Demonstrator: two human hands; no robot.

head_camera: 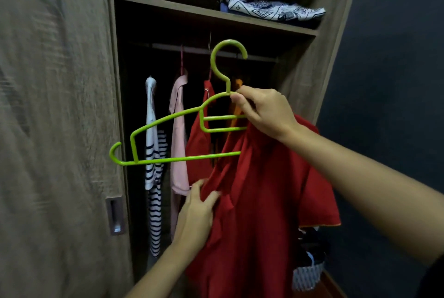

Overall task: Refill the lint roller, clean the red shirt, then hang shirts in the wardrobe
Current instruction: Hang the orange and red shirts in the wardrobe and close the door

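Your left hand (199, 206) pinches a fold of the red shirt (259, 201), low under the green hanger (177, 158). The hanger's long axis runs left-right; its bare shoulder points left, the hook up toward the wardrobe rail (192, 50). Your right hand (264, 112) grips the neck. The left hand is nearer the bare end, so it likely draws the fabric leftward over it.

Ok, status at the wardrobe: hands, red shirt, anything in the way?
Right hand grips green hanger at its neck; left hand pinches red shirt. Shirt half on, one hanger arm bare. Rail ahead carries hung shirts.
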